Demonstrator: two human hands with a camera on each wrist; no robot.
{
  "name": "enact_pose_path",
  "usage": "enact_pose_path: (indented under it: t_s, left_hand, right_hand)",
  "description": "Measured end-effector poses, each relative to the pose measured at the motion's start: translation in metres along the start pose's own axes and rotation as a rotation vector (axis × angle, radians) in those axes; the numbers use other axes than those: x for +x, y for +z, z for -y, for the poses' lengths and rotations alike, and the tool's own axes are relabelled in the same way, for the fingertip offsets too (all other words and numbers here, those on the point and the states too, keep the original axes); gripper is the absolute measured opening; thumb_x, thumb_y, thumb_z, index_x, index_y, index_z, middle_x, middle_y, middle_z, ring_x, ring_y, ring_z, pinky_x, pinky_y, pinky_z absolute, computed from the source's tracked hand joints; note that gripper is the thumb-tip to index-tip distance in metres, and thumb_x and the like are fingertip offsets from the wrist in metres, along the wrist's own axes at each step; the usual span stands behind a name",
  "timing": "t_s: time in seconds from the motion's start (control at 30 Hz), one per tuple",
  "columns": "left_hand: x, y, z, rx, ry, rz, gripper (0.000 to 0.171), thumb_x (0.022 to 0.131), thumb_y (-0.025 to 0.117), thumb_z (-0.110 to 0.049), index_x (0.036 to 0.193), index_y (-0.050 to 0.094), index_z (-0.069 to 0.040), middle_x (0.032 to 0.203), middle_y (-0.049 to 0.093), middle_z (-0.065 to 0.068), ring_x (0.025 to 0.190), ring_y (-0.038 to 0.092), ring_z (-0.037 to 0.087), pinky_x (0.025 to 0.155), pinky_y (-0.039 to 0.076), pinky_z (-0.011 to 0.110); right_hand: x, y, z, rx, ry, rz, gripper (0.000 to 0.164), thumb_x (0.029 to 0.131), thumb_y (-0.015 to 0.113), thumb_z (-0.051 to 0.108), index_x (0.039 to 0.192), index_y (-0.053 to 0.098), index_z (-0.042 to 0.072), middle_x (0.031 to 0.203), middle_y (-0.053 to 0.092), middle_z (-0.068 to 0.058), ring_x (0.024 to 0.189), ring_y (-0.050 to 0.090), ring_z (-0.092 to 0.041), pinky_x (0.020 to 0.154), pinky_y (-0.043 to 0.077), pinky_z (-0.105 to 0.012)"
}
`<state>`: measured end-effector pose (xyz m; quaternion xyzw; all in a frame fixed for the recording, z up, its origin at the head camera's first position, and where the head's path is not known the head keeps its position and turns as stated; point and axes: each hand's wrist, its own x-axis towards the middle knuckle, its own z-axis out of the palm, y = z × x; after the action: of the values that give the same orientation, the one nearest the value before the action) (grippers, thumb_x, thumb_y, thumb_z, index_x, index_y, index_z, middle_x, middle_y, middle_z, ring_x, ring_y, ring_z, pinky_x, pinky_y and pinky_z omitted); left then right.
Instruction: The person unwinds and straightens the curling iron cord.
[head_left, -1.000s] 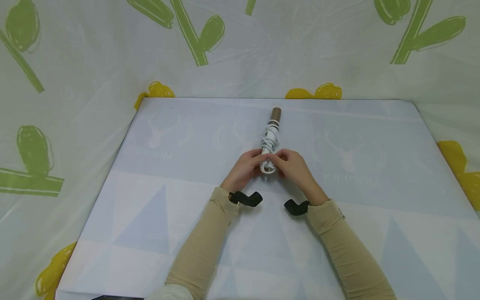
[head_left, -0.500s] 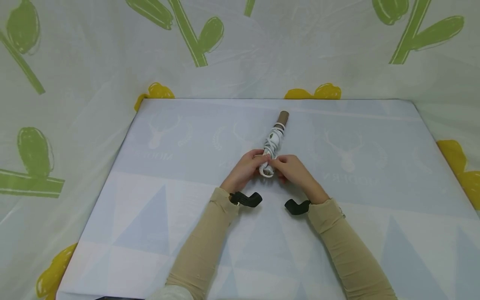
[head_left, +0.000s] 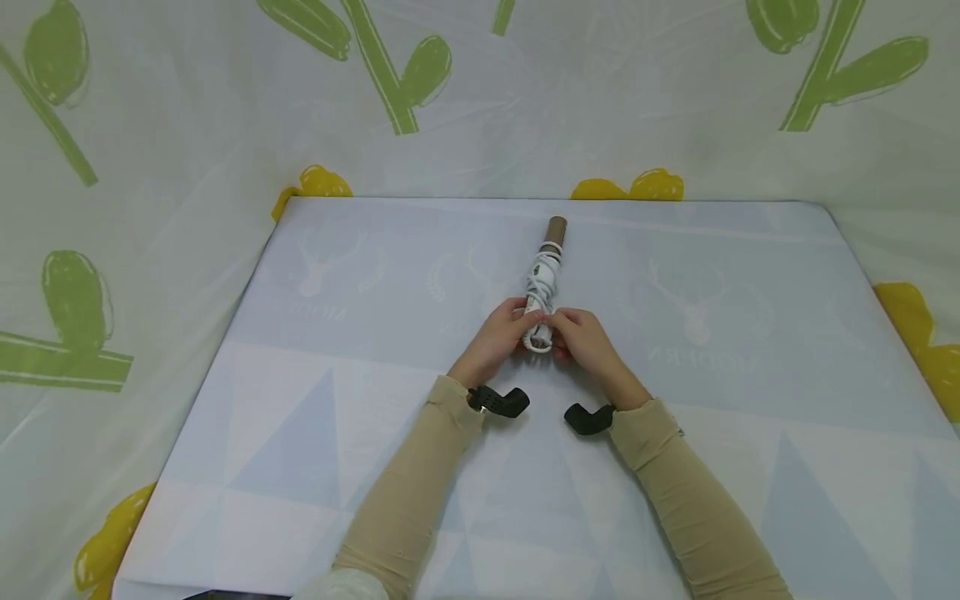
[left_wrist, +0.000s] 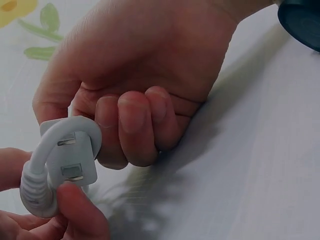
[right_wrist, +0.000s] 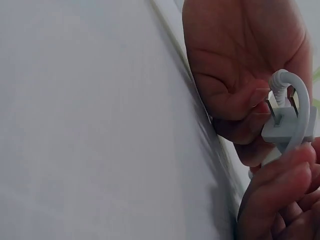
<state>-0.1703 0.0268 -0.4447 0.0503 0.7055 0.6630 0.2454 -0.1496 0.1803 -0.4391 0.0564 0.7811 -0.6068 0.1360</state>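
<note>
A white wand with a brown cylindrical end, like a curling iron [head_left: 542,275], points away from me above the table. Its white cord is wound round the body. My left hand [head_left: 491,337] grips the near end from the left, thumb on top. From the right, my right hand [head_left: 588,342] pinches the same end close to the left thumb. Both wrist views show the white two-pin plug [left_wrist: 70,157] at this end, its metal prongs bare. A loop of cord [right_wrist: 301,100] arches over the plug's face. Curled fingers of both hands surround it, partly hiding the plug.
A pale blue and white patterned cloth covers the table [head_left: 285,475]. Hanging white sheets [head_left: 600,92] with green and yellow prints enclose it at the back and sides. Black bent camera mounts [head_left: 501,402] stick out inward from both wrists.
The brown end swung right half a second ago and has since come partway back left. Both hands stay on the near end, with only slight shifts of the wrists.
</note>
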Motion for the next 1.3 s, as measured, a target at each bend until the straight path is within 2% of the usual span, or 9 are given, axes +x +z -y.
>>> enact_pose_path:
  t_s: [0.33,0.5,0.6,0.7,0.8,0.97,1.07,1.2,1.3]
  left_hand:
    - [0.002,-0.001,0.000,0.035,-0.019,-0.033,0.047,0.094,0.052,-0.029,0.133,0.040,-0.005,0.119,0.057,0.010,0.086,0.055,0.014,0.063,0.046,0.024]
    - [0.002,-0.001,0.002,-0.004,-0.018,-0.034,0.044,0.095,0.052,-0.022,0.133,0.040,-0.003,0.111,0.059,0.011,0.082,0.054,0.012,0.065,0.044,0.022]
    - [0.001,-0.002,0.003,-0.044,-0.021,-0.028,0.042,0.095,0.051,-0.019,0.132,0.041,-0.002,0.100,0.060,0.009,0.080,0.054,0.011,0.065,0.044,0.021]
    - [0.001,-0.002,0.004,-0.105,-0.023,-0.014,0.041,0.095,0.051,-0.019,0.132,0.041,-0.002,0.093,0.059,0.005,0.078,0.054,0.011,0.064,0.046,0.022]
    - [0.000,-0.001,0.004,-0.137,-0.028,-0.015,0.038,0.096,0.049,-0.019,0.129,0.044,-0.003,0.088,0.058,0.005,0.074,0.054,0.013,0.061,0.047,0.024]
    - [-0.002,0.002,0.001,-0.064,-0.064,-0.090,0.030,0.096,0.042,-0.029,0.117,0.050,-0.009,0.075,0.052,0.004,0.058,0.049,0.014,0.048,0.041,0.024]
    - [-0.003,0.003,-0.001,-0.036,-0.091,-0.140,0.034,0.096,0.038,-0.040,0.112,0.049,-0.012,0.067,0.048,0.004,0.051,0.043,0.013,0.042,0.034,0.024]
    - [-0.003,0.004,-0.003,-0.001,-0.093,-0.167,0.051,0.091,0.038,-0.059,0.113,0.047,-0.014,0.063,0.045,0.004,0.048,0.040,0.012,0.040,0.032,0.024]
    - [-0.004,0.002,-0.003,0.052,-0.086,-0.155,0.056,0.087,0.043,-0.063,0.109,0.049,-0.013,0.063,0.046,0.003,0.047,0.041,0.012,0.041,0.033,0.024]
  right_hand:
    - [0.001,0.002,-0.004,0.044,-0.033,-0.009,0.030,0.092,0.046,0.021,0.067,0.043,0.005,0.052,0.042,0.000,0.046,0.043,-0.014,0.045,0.036,-0.025]
    - [0.002,-0.004,-0.003,0.236,0.020,-0.054,0.026,0.092,0.043,0.021,0.069,0.043,0.007,0.054,0.039,0.003,0.045,0.038,-0.011,0.043,0.032,-0.023]
    - [0.003,-0.007,-0.004,0.296,0.041,-0.056,0.027,0.091,0.043,0.021,0.068,0.040,0.008,0.056,0.036,0.003,0.045,0.036,-0.010,0.043,0.030,-0.023]
    - [0.003,-0.009,-0.004,0.246,0.041,-0.029,0.028,0.091,0.045,0.022,0.066,0.039,0.009,0.056,0.036,0.002,0.045,0.038,-0.011,0.043,0.032,-0.023]
    - [0.003,-0.009,-0.004,0.216,0.033,-0.037,0.026,0.090,0.046,0.023,0.068,0.044,0.010,0.057,0.042,0.002,0.046,0.042,-0.011,0.044,0.036,-0.023]
    - [0.001,-0.003,-0.003,0.018,-0.031,-0.016,0.027,0.091,0.047,0.024,0.071,0.044,0.006,0.059,0.048,-0.003,0.047,0.049,-0.014,0.047,0.042,-0.027]
    - [0.001,-0.001,-0.003,-0.099,-0.063,0.011,0.026,0.092,0.046,0.026,0.076,0.050,0.005,0.061,0.052,-0.007,0.049,0.053,-0.017,0.049,0.046,-0.030]
    - [0.001,-0.001,-0.004,-0.075,-0.061,0.031,0.028,0.094,0.043,0.026,0.091,0.059,0.004,0.069,0.060,-0.010,0.055,0.057,-0.019,0.053,0.049,-0.033]
    - [0.002,-0.004,-0.005,-0.009,-0.069,0.023,0.031,0.095,0.041,0.024,0.098,0.060,-0.001,0.072,0.063,-0.010,0.060,0.058,-0.018,0.056,0.050,-0.032]
